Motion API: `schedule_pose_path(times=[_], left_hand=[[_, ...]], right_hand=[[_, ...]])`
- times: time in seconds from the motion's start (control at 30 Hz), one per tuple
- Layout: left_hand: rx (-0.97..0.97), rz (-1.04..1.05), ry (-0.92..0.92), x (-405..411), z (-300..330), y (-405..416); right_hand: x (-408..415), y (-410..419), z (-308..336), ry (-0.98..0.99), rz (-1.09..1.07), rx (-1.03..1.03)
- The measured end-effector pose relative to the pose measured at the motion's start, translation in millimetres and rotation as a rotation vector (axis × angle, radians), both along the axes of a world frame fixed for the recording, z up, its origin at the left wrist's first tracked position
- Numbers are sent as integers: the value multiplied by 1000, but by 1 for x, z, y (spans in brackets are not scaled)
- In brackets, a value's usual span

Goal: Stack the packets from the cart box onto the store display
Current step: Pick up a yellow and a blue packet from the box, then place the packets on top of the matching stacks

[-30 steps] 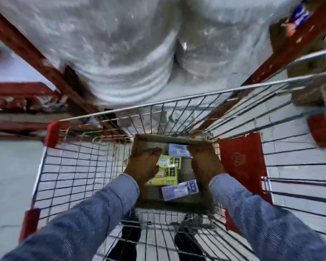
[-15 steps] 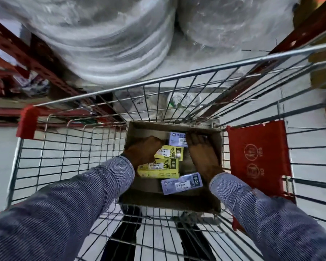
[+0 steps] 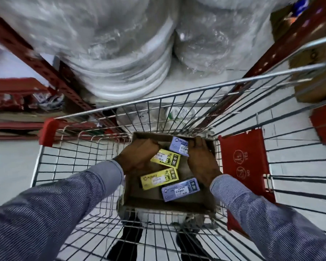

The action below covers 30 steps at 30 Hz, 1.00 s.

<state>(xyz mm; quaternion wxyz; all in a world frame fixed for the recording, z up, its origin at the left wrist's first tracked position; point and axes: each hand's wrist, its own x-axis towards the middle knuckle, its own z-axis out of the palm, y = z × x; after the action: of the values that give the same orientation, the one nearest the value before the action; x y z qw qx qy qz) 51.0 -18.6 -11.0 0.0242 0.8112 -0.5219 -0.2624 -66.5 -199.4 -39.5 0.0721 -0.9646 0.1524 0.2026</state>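
An open cardboard box sits in the wire cart. Inside it lie two yellow packets, an upper one and a lower one, and two purple packets, one near me and one at the far side. Both hands reach down into the box. My left hand is curled over the left end of the upper yellow packet. My right hand lies with straight fingers against the right end of the far purple packet. Whether either hand grips a packet is hidden.
Red shelf uprights frame large plastic-wrapped white bundles just beyond the cart's front. A red child-seat flap stands to the right of the box. Brown cartons sit at the far right. My shoes show under the cart.
Both hands have gone deeper into the box, the left onto the upper yellow packet and the right up to the far purple packet. The view has swung a little; the packets lie as before.
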Motion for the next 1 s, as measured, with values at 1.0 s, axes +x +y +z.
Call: schedule_pose_path(times=[1.0], left_hand=[[-665, 215, -871, 7, 580, 107]], right_hand=[[4, -3, 632, -942, 282, -233]])
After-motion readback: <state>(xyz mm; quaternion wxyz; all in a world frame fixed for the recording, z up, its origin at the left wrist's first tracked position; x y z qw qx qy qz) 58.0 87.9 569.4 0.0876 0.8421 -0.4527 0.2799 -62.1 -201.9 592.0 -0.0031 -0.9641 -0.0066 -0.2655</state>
